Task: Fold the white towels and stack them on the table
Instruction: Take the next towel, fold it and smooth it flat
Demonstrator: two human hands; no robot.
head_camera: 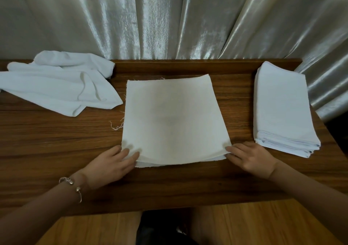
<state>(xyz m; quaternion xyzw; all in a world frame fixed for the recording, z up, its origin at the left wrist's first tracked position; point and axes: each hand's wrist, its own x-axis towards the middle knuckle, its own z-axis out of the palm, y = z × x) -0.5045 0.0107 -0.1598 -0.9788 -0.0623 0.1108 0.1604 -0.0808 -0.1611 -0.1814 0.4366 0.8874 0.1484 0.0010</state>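
Note:
A white towel [173,120], folded once into a rough square, lies flat in the middle of the wooden table [56,141]. My left hand [111,161] touches its near left corner with straight fingers resting on the cloth. At the near right corner, my right hand [250,156] does the same, fingertips on the edge. A neat stack of folded white towels [282,109] stands at the right side of the table. Several unfolded white towels [56,80] lie crumpled at the far left.
A shiny pale curtain [169,18] hangs right behind the table's far edge. Loose threads trail from the towel's left edge. Wooden floor [263,224] shows below the table's near edge. A silver bracelet [73,186] circles my left wrist.

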